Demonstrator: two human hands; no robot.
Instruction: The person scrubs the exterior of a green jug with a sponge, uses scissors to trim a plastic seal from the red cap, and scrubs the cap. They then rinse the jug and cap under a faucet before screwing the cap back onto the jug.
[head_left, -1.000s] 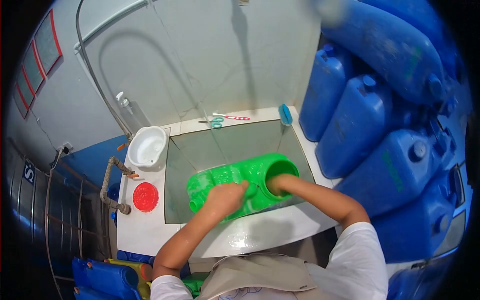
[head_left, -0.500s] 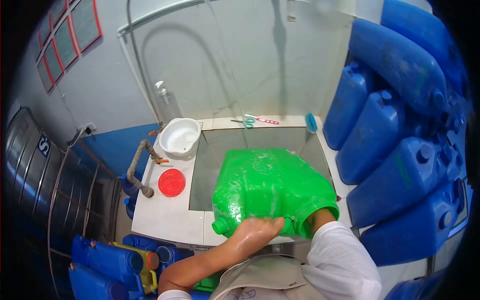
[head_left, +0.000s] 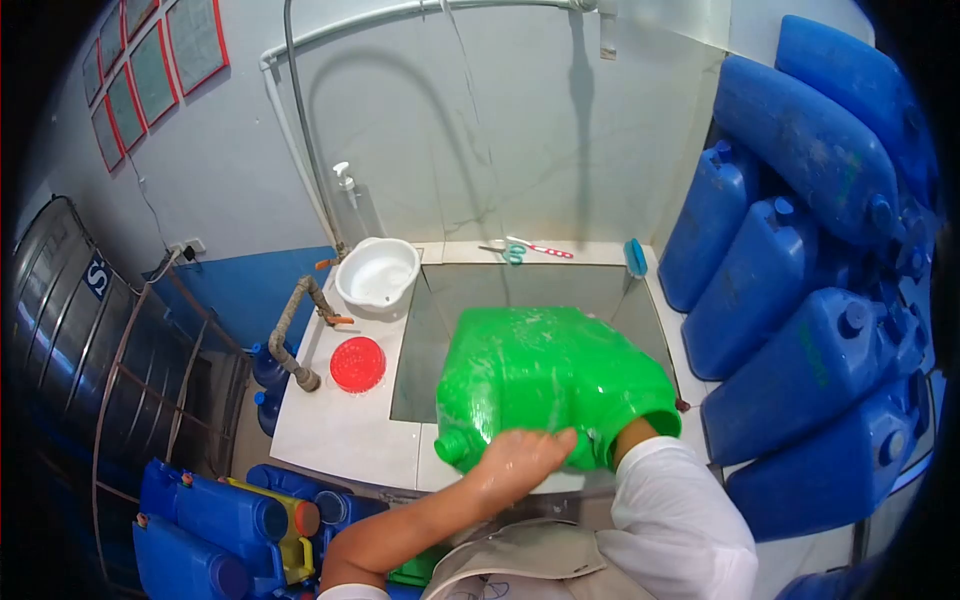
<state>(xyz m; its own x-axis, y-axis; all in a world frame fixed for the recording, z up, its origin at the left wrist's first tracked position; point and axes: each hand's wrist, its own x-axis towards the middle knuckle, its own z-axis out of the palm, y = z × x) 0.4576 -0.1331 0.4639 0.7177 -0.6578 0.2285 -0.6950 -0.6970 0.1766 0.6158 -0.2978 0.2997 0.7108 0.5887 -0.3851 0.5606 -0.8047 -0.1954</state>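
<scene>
A large green plastic jerrycan point(head_left: 540, 370), wet and streaked with suds, lies on its side over the sink basin point(head_left: 425, 350). My left hand point(head_left: 525, 455) is closed round its handle on the near side, fingers mostly out of sight. Into the wide mouth at the right end goes my right hand point(head_left: 634, 436); only the wrist shows below a white sleeve, so its fingers and anything in them are hidden. A small capless spout point(head_left: 452, 447) sticks out at the jerrycan's lower left.
Left of the basin are a white bowl point(head_left: 378, 272), a red lid point(head_left: 358, 364) and a pipe tap point(head_left: 290, 335). Scissors point(head_left: 512, 254), a red-and-white toothbrush point(head_left: 545, 249) and a blue brush point(head_left: 636, 258) lie on the back ledge. Blue jerrycans point(head_left: 790, 350) are stacked at right; more stand lower left.
The camera view has shifted slightly, moving the surroundings right and down. Both hands keep their places on and in the green jerrycan, which turns very little.
</scene>
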